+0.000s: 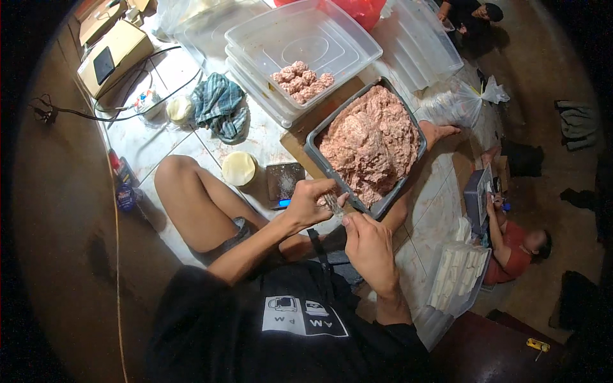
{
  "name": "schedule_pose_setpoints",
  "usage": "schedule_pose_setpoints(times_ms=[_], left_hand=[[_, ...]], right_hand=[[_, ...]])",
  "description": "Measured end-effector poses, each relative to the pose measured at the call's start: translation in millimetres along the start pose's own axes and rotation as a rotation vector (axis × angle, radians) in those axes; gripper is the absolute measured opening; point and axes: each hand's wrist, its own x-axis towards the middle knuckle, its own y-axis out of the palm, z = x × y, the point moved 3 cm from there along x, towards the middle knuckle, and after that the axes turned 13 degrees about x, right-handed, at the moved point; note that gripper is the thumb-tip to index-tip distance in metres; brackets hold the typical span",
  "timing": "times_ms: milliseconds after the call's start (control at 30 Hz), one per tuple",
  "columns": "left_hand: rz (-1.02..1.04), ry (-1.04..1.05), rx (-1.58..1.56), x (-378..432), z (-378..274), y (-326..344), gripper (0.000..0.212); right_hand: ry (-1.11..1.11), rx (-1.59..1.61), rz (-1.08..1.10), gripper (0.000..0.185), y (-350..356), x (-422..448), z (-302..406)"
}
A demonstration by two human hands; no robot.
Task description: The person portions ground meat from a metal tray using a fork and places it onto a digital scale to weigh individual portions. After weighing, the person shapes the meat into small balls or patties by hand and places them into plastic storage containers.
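Note:
My left hand [310,203] is curled around a small lump of minced meat [329,201]. Thumb and fingers of my right hand [371,249] pinch a small pale, shiny piece at the lump's lower end; what it is I cannot tell. Just beyond both hands is a dark grey tub [313,149] heaped with pink minced meat [368,139]. To the left of the tub lies a small digital scale [282,179], dusted with white bits, its blue display lit. A stack of round pale wrappers [239,168] sits beside the scale.
A clear plastic bin [306,48] with several meat portions [301,81] stands behind the tub. Left are a checked cloth [220,105], cables [143,112] and a phone [103,64] on a box. Right, a bin of white packs [455,277] stands near a person [512,253]; another sits farther back.

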Motion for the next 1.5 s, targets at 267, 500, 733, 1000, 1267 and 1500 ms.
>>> schedule_pose_setpoints(times_ms=[267, 500, 733, 1000, 1267, 1500], left_hand=[[-0.265, -0.096, -0.112, 15.0, -4.0, -30.0, 0.027], [-0.014, 0.051, -0.001, 13.3, -13.1, -16.7, 0.039], [-0.161, -0.370, -0.339, 19.4, 9.4, -39.4, 0.025], [0.172, -0.248, -0.070, 25.5, -13.6, -15.7, 0.039], [0.159, -0.186, -0.081, 19.0, -8.6, -14.4, 0.035], [0.032, -0.164, -0.071, 15.6, -17.3, -45.4, 0.107]], right_hand=[[0.103, -0.151, -0.177, 0.029, -42.9, 4.1, -62.8], [0.324, -0.276, -0.067, 0.028, -18.8, 30.1, -125.1], [0.233, -0.149, -0.101, 0.028, -30.2, 14.9, -136.1], [0.106, -0.228, -0.241, 0.025, 1.9, 35.2, -131.2], [-0.089, 0.146, -0.185, 0.046, -10.0, 23.5, -40.5], [-0.359, 0.261, -0.135, 0.061, 12.1, 68.2, 14.8]])
